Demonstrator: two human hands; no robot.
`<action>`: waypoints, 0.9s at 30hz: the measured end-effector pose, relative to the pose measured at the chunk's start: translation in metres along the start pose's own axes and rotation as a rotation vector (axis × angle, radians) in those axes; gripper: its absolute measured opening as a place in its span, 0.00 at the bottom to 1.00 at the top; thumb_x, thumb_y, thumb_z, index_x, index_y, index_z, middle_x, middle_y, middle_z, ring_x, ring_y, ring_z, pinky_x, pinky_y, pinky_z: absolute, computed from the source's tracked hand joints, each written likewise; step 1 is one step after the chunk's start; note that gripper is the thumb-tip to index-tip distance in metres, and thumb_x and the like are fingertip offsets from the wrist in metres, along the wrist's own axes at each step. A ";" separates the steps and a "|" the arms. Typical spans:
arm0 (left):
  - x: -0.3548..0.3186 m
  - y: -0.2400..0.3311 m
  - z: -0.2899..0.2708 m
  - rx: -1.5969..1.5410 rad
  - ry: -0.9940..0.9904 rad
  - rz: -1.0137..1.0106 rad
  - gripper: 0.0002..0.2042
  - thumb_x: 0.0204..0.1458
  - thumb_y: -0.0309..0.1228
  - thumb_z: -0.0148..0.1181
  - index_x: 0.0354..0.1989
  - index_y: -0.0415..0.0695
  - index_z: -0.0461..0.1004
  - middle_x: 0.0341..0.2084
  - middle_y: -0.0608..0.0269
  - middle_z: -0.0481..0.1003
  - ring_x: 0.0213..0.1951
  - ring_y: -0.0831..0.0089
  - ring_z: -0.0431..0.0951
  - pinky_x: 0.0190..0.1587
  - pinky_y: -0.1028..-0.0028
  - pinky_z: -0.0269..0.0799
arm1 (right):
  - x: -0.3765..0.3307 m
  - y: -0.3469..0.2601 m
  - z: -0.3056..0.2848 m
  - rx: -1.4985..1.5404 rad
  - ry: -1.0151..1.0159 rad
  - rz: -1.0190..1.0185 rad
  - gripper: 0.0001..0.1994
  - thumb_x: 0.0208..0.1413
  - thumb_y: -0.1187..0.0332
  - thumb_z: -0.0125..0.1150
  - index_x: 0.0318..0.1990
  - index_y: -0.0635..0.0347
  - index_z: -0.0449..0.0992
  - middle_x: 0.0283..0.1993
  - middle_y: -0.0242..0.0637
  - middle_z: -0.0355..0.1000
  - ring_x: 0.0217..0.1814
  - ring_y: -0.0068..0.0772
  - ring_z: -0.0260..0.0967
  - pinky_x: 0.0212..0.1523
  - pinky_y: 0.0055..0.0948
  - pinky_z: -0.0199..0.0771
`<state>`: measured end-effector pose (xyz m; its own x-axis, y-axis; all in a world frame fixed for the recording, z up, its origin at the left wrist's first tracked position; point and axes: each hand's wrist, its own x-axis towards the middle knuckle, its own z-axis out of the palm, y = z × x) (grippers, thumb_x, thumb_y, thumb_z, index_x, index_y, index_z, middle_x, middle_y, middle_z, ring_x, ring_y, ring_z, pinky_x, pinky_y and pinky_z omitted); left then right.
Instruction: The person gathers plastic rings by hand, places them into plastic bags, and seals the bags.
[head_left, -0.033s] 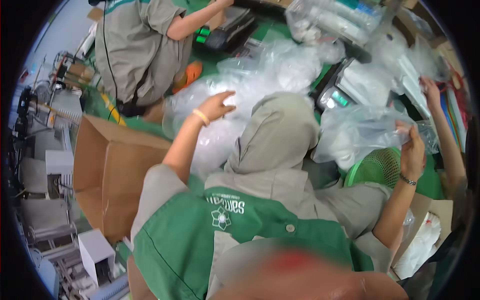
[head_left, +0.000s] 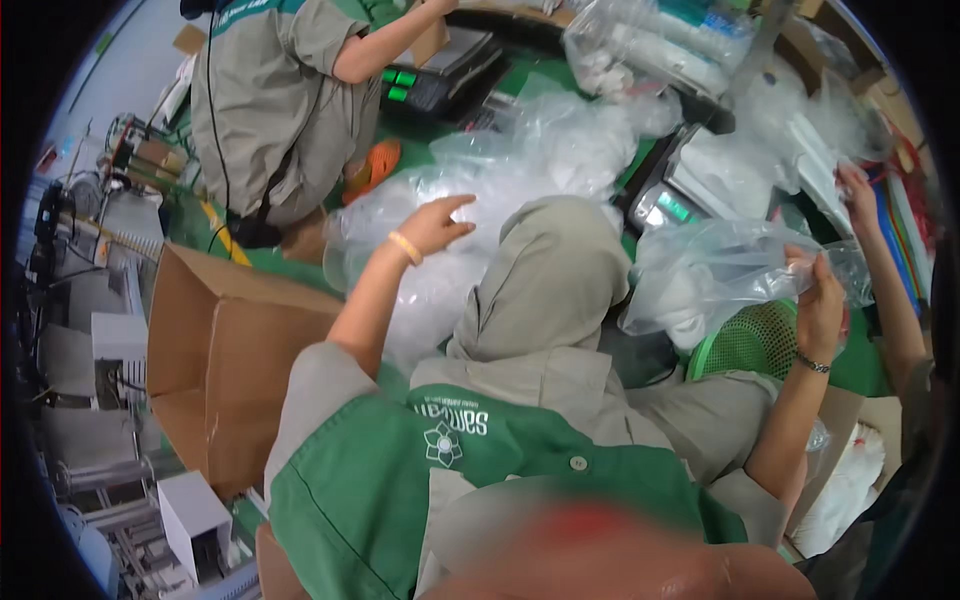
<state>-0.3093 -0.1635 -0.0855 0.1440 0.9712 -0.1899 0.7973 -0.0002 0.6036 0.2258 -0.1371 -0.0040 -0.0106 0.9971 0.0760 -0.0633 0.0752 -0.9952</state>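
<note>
My left hand [head_left: 430, 228] reaches over a pile of clear plastic bags [head_left: 420, 310] on the left of my raised knee. Its fingers are apart, and nothing shows in them. At the right, my right hand [head_left: 820, 295] pinches the edge of a clear plastic bag [head_left: 755, 245] and holds it up. Bunched white stuff [head_left: 685, 300] sits in the bag's lower left end; its kind I cannot make out. A green mesh basket [head_left: 750, 340] stands just below this bag. Behind the bag is a scale [head_left: 665, 205] with a lit green display.
A tall open cardboard box [head_left: 240, 360] stands at my left. At the right is another box [head_left: 835, 455] with white material inside. A co-worker [head_left: 290, 110] squats at the upper left near a second scale [head_left: 435, 85]. Another person's hand [head_left: 858, 195] is beyond my right hand.
</note>
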 end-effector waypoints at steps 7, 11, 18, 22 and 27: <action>0.030 0.104 -0.007 -0.152 0.087 0.379 0.19 0.47 0.25 0.52 0.50 0.43 0.69 0.41 0.53 0.74 0.34 0.67 0.75 0.40 0.72 0.70 | -0.020 -0.023 0.010 -0.083 0.052 -0.025 0.21 0.61 0.60 0.41 0.38 0.70 0.76 0.35 0.36 0.73 0.37 0.24 0.67 0.41 0.22 0.62; 0.048 0.179 -0.019 -0.264 -0.036 0.581 0.17 0.51 0.26 0.54 0.51 0.41 0.68 0.44 0.58 0.73 0.40 0.72 0.75 0.43 0.75 0.69 | -0.025 -0.028 0.021 -0.101 0.021 -0.014 0.19 0.59 0.62 0.42 0.37 0.70 0.76 0.34 0.35 0.74 0.35 0.25 0.68 0.39 0.23 0.64; 0.103 0.251 0.041 -0.004 -0.255 1.071 0.25 0.47 0.36 0.59 0.54 0.40 0.64 0.50 0.49 0.67 0.51 0.55 0.67 0.52 0.64 0.63 | -0.037 -0.029 0.034 -0.182 -0.119 -0.051 0.15 0.51 0.68 0.46 0.29 0.72 0.77 0.39 0.41 0.75 0.36 0.25 0.68 0.40 0.24 0.64; 0.095 0.245 0.058 0.187 -0.517 0.957 0.23 0.43 0.27 0.55 0.52 0.40 0.66 0.44 0.47 0.70 0.45 0.53 0.70 0.47 0.63 0.66 | -0.056 -0.041 0.033 -0.200 -0.506 0.004 0.09 0.50 0.72 0.53 0.30 0.70 0.77 0.41 0.44 0.74 0.37 0.33 0.71 0.42 0.28 0.69; 0.083 0.247 0.062 0.373 -0.695 0.874 0.23 0.39 0.22 0.49 0.49 0.42 0.68 0.36 0.48 0.74 0.39 0.53 0.73 0.42 0.61 0.68 | -0.066 -0.055 0.031 -0.502 -0.752 0.026 0.11 0.51 0.67 0.56 0.33 0.68 0.77 0.43 0.49 0.72 0.43 0.44 0.70 0.43 0.34 0.68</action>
<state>-0.0638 -0.0974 0.0001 0.9234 0.2680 -0.2746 0.3748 -0.7835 0.4956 0.1987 -0.2080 0.0477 -0.6668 0.7383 -0.1013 0.3867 0.2265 -0.8939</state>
